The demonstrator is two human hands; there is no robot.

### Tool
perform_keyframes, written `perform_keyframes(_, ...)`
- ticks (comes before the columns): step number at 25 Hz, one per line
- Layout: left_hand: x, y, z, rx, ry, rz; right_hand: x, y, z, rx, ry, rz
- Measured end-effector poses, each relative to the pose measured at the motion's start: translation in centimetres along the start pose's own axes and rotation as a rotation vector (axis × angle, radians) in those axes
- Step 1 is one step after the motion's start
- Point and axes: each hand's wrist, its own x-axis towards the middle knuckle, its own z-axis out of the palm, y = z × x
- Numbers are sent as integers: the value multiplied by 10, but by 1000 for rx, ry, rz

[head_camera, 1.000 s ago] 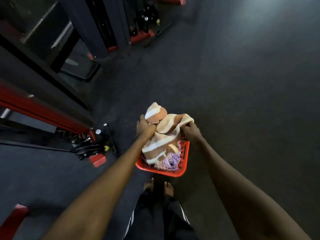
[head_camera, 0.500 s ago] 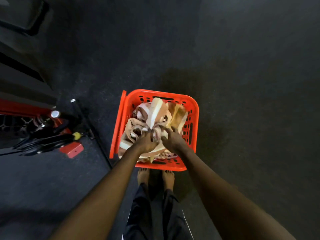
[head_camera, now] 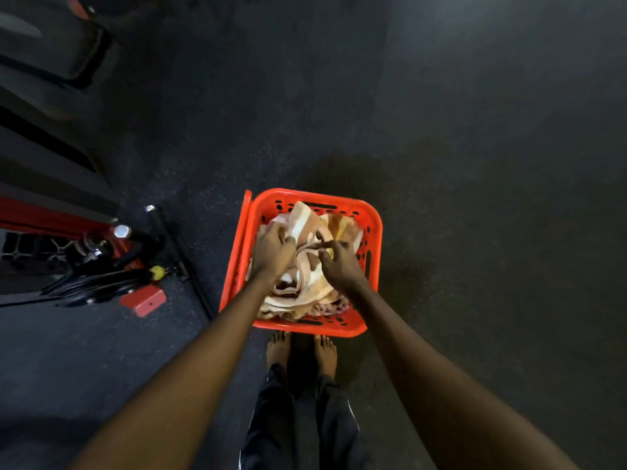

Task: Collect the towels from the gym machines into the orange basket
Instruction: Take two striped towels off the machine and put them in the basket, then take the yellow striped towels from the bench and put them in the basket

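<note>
The orange basket (head_camera: 373, 232) stands on the dark floor just in front of my bare feet. A brown-and-cream striped towel (head_camera: 315, 286) lies crumpled inside it, on top of a pale purple cloth (head_camera: 334, 305) showing at the near edge. My left hand (head_camera: 271, 249) rests on the towel's left side with fingers curled into the fabric. My right hand (head_camera: 337, 262) pinches a fold of the towel near the middle.
A red-and-black gym machine (head_camera: 68, 239) with cables, a chrome bar end (head_camera: 122, 231) and a red foot (head_camera: 144, 300) stands to the left of the basket. A black padded seat (head_camera: 51, 45) is at top left. Dark rubber floor spreads to the right.
The striped towel went from being held above the basket down into it. Both hands followed it in, and they have since spread a little apart on the fabric. The view has tilted downward.
</note>
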Motion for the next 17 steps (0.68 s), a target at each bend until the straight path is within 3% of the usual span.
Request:
perform_keyframes(5,-45,100,-129,-145,156,36,-26,-115,-79,-28,92,-171)
perform_keyframes(8,-86,139,-190,-175,191,81,-60,-170,-119,-93,-9,-283)
perform_keyframes(12,-150,182,-267,-243,374,82,-112,-250,-160,-61,-150,-359)
perform_keyframes(17,-254,165,-334,-300,669,7,-186,-341,-147,-121,-303,-563)
